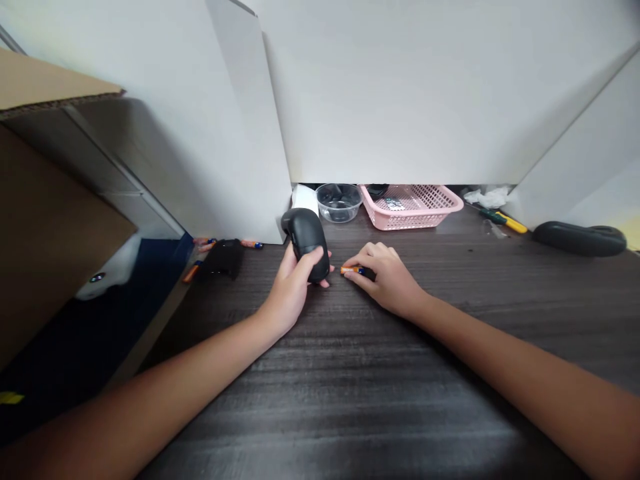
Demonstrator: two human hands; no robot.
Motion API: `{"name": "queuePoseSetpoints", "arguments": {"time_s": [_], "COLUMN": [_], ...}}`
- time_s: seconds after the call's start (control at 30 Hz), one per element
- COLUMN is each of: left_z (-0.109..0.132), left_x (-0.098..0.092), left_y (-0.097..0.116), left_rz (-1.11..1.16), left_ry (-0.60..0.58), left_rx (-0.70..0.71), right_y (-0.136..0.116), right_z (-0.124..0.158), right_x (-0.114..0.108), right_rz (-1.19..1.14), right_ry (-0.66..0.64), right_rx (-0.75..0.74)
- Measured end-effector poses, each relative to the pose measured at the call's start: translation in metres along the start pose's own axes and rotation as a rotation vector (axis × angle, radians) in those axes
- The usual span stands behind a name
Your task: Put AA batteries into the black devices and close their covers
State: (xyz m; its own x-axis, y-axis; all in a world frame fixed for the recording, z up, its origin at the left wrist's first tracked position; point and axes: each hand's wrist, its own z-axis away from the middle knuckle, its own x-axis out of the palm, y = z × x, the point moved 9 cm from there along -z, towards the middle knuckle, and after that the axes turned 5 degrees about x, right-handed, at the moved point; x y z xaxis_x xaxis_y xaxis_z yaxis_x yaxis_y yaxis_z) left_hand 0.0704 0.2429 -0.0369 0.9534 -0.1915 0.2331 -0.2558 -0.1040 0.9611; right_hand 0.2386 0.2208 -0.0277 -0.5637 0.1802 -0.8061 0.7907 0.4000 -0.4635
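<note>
Blk mouse in L hand, orange battery in R hand, mid-frame

Head view: battery lettering & the pale print in the basket both too small to read; no brand legible.

L hand [291, 293], just L of ctr, is wrapped round the blk mouse [306, 243], thumb across it: smooth, rounded, matte-looking, held up off the table [320, 400]. R hand [387, 277], just R of ctr, has the orange battery [349, 271] pinched btwn thumb & fingers: small cylinder, blue near one end, low over the table; can't tell if touching.

Table: dark, streaky wood-look grain. Upper ctr: clear round plastic bowl [339, 213] w/ dark bits, next to pink basket [413, 221], perforated plastic, dark items inside. R side: yellow-&-green tool [510, 223], crumpled white wad [487, 197], long blk case [577, 239] w/ rounded ends. Mid-left: blk item [223, 259], type unclear, w/ orange-&-blue batteries [192, 272] around it. Upper L: brown corrugated cardboard [50, 80]. Smooth white panels [390, 93] across the top.
</note>
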Motion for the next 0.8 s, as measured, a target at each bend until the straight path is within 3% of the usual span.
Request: {"name": "queuePoseSetpoints", "arguments": {"time_s": [0.17, 0.5, 0.6, 0.7, 0.8], "left_z": [0.002, 0.014, 0.018, 0.018, 0.015], "left_x": [0.004, 0.017, 0.023, 0.023, 0.018], "left_y": [-0.001, -0.001, 0.001, -0.002, -0.009], "left_rz": [-0.016, -0.2, -0.21, -0.135, -0.007], "left_ry": [-0.036, -0.202, -0.257, -0.245, -0.182], "left_rx": [-0.017, -0.043, -0.04, -0.073, -0.119], "right_y": [-0.009, -0.015, -0.017, -0.022, -0.021], "right_z": [0.001, 0.008, 0.007, 0.005, 0.007], "right_x": [-0.007, -0.032, -0.03, -0.029, -0.036], "right_rz": [-0.134, -0.354, -0.384, -0.346, -0.356], "right_ry": [0.012, 0.253, 0.235, 0.21, 0.282], "right_rx": [-0.039, -0.024, -0.03, -0.072, -0.071]}}
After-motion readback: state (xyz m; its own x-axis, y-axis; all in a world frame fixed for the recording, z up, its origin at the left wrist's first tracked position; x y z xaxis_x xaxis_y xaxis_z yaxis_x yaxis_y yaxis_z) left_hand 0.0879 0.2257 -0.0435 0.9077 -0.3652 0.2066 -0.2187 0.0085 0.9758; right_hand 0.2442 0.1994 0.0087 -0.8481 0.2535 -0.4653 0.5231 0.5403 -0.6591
